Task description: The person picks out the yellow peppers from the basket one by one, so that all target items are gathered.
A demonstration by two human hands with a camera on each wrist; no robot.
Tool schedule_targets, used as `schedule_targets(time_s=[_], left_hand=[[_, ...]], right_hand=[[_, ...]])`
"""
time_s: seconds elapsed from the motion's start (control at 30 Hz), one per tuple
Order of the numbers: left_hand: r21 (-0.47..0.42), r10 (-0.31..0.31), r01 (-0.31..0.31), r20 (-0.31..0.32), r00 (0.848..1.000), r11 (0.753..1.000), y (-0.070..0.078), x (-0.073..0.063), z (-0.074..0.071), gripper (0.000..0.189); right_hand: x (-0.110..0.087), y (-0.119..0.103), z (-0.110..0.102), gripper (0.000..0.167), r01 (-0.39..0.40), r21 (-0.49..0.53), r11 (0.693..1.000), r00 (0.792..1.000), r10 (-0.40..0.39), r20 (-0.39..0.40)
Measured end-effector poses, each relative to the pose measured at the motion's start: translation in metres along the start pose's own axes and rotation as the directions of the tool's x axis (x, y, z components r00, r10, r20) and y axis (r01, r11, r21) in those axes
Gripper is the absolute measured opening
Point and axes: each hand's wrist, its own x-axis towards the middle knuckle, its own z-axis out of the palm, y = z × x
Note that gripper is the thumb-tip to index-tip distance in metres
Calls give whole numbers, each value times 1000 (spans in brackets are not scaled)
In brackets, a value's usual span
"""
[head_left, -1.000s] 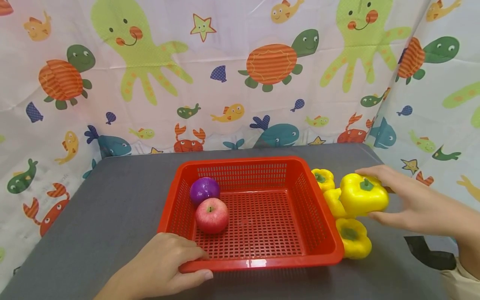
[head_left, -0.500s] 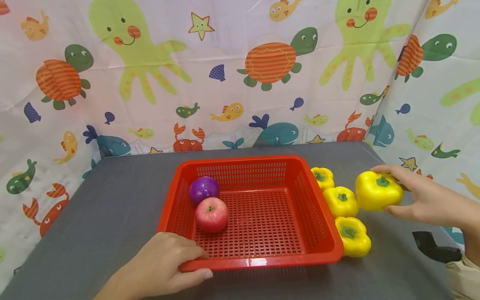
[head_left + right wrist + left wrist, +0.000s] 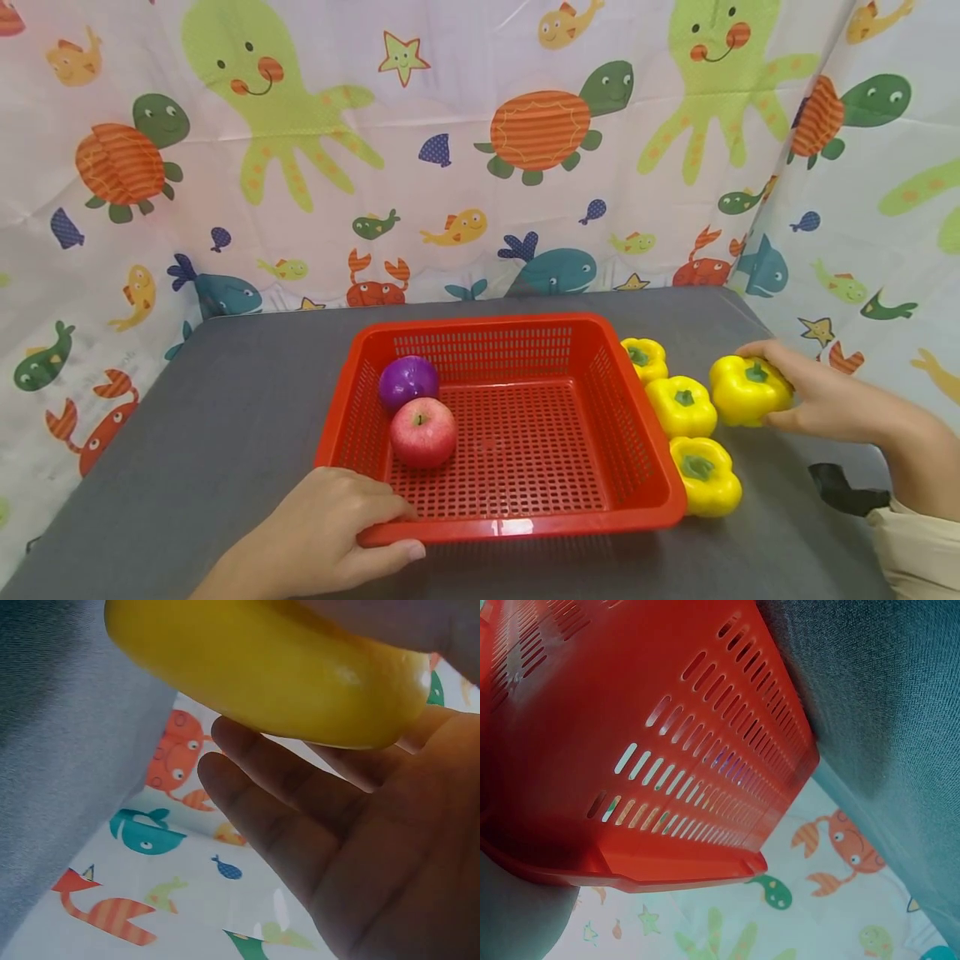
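My right hand (image 3: 825, 396) holds a yellow bell pepper (image 3: 746, 392) between thumb and fingers, right of the other peppers. In the right wrist view the pepper (image 3: 262, 671) is against the thumb side, while two fingers reach out below it. Whether it touches the table I cannot tell. With my left hand (image 3: 333, 525) I grip the front-left rim of a red plastic basket (image 3: 517, 527). Inside, at the left, lie a red apple (image 3: 423, 433) and a shiny purple round object (image 3: 408, 382). The left wrist view shows the basket's slotted wall (image 3: 705, 735).
Three more yellow bell peppers stand in a row along the basket's right side: a back one (image 3: 647, 360), a middle one (image 3: 682, 406) and a front one (image 3: 705, 477). A grey-covered table (image 3: 225, 417) lies beneath. A curtain (image 3: 450, 183) printed with sea animals encloses the back and sides.
My right hand carried its pepper rightward, away from the basket and off the middle pepper, then slightly down. My left hand and the basket have stayed put.
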Motion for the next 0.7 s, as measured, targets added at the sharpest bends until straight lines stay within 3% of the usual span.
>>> schedule_targets(time_s=[0.37,0.7], left_hand=[[-17,-37,38,21,999,999,0,-2,3,24],[10,20,-20,-20,1000,1000,-1,-1,2,20]], right_hand=[[7,2,8,77,-66,17,998,995,64,72],[11,2,12,77,-94,49,994,987,86,136]])
